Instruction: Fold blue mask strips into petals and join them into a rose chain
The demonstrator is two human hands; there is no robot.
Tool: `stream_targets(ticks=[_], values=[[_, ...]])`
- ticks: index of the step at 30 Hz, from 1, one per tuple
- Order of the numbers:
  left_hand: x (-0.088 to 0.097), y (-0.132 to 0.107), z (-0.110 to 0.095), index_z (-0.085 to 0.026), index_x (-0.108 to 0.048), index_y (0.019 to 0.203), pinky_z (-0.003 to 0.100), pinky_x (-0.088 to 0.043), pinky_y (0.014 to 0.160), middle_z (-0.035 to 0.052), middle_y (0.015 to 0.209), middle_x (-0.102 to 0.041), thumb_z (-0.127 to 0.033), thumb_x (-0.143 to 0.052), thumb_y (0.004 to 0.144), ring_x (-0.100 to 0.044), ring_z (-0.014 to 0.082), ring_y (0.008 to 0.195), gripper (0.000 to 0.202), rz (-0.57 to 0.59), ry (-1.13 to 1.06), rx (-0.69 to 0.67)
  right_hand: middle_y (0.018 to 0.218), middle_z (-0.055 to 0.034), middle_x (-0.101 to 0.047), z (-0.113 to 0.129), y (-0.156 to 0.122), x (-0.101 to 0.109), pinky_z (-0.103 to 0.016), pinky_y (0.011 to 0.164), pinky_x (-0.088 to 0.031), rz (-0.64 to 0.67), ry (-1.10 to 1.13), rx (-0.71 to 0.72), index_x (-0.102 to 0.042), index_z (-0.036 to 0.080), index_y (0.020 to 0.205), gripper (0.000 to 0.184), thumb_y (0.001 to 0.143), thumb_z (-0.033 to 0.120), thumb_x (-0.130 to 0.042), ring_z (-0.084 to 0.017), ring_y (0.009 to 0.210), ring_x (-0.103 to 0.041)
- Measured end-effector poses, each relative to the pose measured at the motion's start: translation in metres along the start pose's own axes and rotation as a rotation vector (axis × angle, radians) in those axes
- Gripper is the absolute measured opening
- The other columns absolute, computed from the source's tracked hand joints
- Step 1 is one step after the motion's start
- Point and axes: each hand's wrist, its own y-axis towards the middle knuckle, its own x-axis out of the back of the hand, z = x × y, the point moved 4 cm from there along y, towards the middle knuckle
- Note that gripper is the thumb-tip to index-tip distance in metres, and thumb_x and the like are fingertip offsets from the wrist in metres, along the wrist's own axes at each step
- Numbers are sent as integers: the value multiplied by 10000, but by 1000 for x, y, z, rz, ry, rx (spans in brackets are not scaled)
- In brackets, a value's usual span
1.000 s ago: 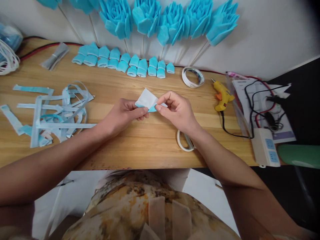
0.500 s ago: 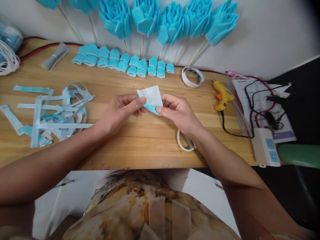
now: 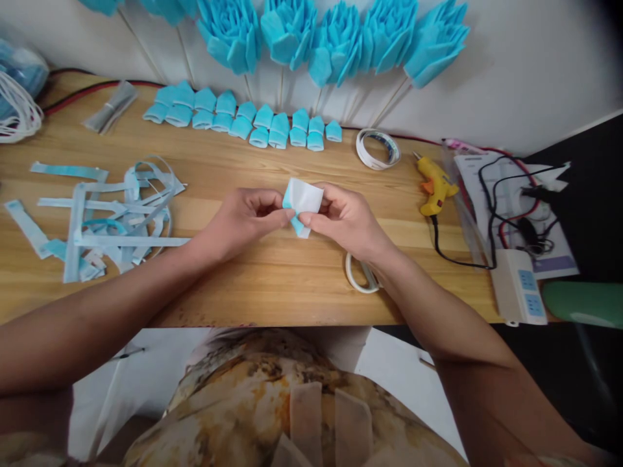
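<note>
Over the middle of the wooden table, a small piece of white and light-blue fabric point(image 3: 306, 194) is held between both hands. Its white face is toward me, and blue folded parts show along its left and lower edges. My left hand point(image 3: 250, 217) pinches the fabric's left side between thumb and fingers. At the right, my right hand point(image 3: 348, 220) has its thumb pressed on the front, with the fingers behind. The fabric partly hides the fingertips of both hands. Near my right wrist lies a white ring-shaped handle point(image 3: 359, 275), partly covered by the forearm.
Folded blue petals point(image 3: 243, 120) line the table's back. Blue fabric flowers point(image 3: 335, 45) on thin sticks lean against the wall. Cut strips point(image 3: 121, 214) are heaped left. A tape roll point(image 3: 377, 149), yellow glue gun point(image 3: 435, 185) and power strip point(image 3: 518, 288) with cables are right.
The fabric piece has turned and is folded further at its left and lower edges, with a tip now pointing down. My left hand has shifted slightly right, closer to my right hand.
</note>
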Motion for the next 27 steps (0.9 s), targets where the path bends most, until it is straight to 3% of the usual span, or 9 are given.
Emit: stream_targets(ticks=[4, 10, 18, 23, 27], values=[[3, 1, 2, -190, -669, 751, 260, -473, 659, 2, 701, -661, -426, -729, 805, -580, 132, 649, 250, -61, -46, 2, 906, 2, -717, 1, 1, 0, -295, 768, -569, 17, 2, 2, -684, 204, 1015, 341, 744, 340, -840, -144, 816, -648], [0, 2, 3, -184, -671, 743, 245, -463, 641, 1, 679, -657, -431, -734, 793, -568, 121, 621, 259, 1, -33, 15, 992, -12, -737, 7, 1, 5, -300, 821, -564, -9, -11, 34, -710, 211, 1109, 329, 853, 415, -746, -148, 899, -665], [-3, 0, -1, -188, -701, 775, 242, -450, 626, 3, 708, -689, -381, -710, 793, -593, 129, 639, 195, 64, -4, 43, 859, 17, -698, 9, 3, 11, -263, 696, -520, -14, -73, 101, -719, 226, 1063, 229, 874, 352, -695, -114, 735, -604], [-1, 0, 1, -195, -696, 770, 232, -434, 590, -5, 671, -652, -401, -710, 786, -563, 120, 608, 207, 62, -1, 51, 830, 23, -677, 10, 2, 15, -273, 673, -507, -53, -184, 163, -720, 249, 1071, 214, 877, 325, -673, -123, 717, -582], [-1, 1, 3, -200, -697, 784, 234, -420, 576, -5, 662, -631, -413, -716, 779, -548, 119, 597, 215, 52, -10, 67, 851, 9, -702, 9, 2, 19, -282, 698, -495, -59, -240, 205, -747, 228, 949, 130, 878, 277, -649, -131, 751, -600]])
